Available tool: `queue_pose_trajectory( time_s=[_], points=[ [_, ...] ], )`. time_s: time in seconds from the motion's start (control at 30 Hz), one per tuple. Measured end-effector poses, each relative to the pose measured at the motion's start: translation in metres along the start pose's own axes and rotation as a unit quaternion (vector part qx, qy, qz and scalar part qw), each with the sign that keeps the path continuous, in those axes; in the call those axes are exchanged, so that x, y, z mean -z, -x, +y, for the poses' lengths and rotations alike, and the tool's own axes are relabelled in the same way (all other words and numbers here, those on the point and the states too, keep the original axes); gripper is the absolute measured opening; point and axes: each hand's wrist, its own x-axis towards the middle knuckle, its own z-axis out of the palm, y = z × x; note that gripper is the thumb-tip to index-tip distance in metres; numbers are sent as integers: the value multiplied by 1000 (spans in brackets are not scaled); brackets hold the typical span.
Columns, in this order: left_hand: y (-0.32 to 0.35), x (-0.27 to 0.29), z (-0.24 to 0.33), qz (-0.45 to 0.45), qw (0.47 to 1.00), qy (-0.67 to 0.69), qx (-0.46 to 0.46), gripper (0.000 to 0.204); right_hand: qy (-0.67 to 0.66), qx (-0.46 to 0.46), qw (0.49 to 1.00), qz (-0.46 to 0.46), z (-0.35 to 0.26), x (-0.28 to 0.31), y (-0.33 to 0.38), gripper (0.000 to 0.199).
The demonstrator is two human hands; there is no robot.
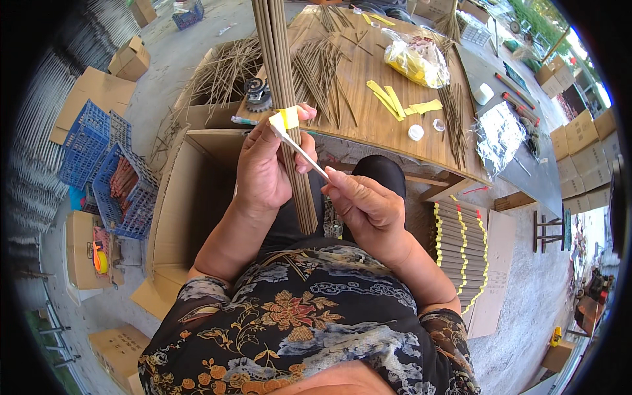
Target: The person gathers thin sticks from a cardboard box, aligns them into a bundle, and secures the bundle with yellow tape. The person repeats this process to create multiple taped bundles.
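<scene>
A tall bundle of thin brown incense sticks (273, 52) stands nearly upright in front of me, its top running out of view. My left hand (266, 155) is wrapped around its lower part. A yellow paper strip (288, 118) circles the bundle at that hand's fingertips. Between thumb and fingers, my right hand (368, 204) pinches a thin pale stick (308, 160) with a flat white end. That white end meets the paper strip, near my left thumb.
Loose incense sticks (322, 79), yellow strips (395, 99), small white pots (415, 132) and a plastic bag (416, 59) lie on the wooden table (368, 135). An open carton (191, 191) and blue crates (125, 191) stand left. Banded bundles (459, 247) lie low at right.
</scene>
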Motion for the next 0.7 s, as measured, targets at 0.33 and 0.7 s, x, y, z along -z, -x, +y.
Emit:
queue_pose_trajectory(
  time_s=[0.33, 0.7],
  points=[
    [3, -2, 2, 21, 997, 63, 37, 42, -227, -174, 957, 54, -3, 3, 4, 27],
    [1, 0, -3, -15, 1000, 7, 24, 42, -214, -179, 960, -22, 0, 0, 4, 27]
  ],
)
